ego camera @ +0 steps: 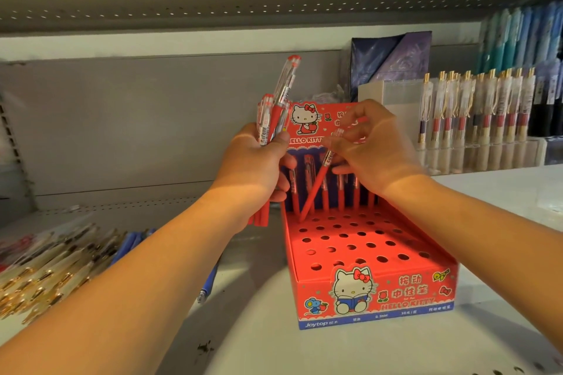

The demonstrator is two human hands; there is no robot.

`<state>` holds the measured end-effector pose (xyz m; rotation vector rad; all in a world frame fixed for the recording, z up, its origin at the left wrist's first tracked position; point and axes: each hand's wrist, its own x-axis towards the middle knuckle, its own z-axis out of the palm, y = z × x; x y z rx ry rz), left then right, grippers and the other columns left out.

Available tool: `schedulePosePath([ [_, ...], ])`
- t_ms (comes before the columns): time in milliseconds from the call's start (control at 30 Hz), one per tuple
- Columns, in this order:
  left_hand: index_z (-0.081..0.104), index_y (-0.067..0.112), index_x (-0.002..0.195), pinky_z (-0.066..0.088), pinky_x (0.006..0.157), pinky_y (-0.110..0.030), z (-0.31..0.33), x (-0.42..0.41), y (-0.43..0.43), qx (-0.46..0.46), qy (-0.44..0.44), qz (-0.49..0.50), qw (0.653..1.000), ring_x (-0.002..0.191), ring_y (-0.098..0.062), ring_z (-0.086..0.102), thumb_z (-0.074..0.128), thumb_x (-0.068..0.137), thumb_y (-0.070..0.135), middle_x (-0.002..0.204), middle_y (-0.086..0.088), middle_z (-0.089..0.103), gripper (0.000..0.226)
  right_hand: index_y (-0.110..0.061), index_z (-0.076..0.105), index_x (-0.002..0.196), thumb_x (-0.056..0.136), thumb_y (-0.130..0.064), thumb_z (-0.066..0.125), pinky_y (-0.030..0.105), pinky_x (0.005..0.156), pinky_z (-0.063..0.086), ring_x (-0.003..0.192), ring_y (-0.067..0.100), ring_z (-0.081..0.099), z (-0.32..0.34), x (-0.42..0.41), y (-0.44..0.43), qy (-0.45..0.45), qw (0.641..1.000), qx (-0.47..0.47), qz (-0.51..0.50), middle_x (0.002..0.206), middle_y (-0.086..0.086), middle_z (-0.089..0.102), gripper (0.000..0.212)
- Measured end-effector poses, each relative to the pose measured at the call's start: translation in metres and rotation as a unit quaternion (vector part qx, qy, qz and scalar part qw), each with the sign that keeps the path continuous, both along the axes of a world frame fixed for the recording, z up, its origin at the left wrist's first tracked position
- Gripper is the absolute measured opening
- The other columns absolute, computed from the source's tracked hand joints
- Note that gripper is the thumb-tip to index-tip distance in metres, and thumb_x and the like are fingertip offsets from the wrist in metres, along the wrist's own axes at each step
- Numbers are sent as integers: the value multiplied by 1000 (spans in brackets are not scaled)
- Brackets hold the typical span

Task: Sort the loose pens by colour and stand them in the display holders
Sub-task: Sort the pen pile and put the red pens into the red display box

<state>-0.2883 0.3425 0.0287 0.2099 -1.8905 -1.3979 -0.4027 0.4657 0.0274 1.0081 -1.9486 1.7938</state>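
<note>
Red pen (315,189), its clear upper barrel bearing a white label, is pinched by fingers (335,142) of the right hand (377,146), tilted, tip at a back-left hole of the red display holder (374,292); the left hand (256,161) grips a bundle of matching pens (274,113) beside it, above the shelf (259,344).

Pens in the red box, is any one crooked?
Yes. One red pen, pinched by the right hand, leans slantwise with its tip at a back-left hole of the Hello Kitty display box, while the back-row pens stand upright. The left hand grips a bunch of red pens.
</note>
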Motion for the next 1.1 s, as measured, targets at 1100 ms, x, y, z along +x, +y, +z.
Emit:
schedulePosePath([
  [1100,57,14,93,45,37,-26,-5,1,9,8,3,-154,988,44,-17,52,50,102,25,67,-3,65,16,-8,61,110,90,6,60,26,66,59,67,14,69,10,23,1,-104,950,-112,271,75,3,72,24],
])
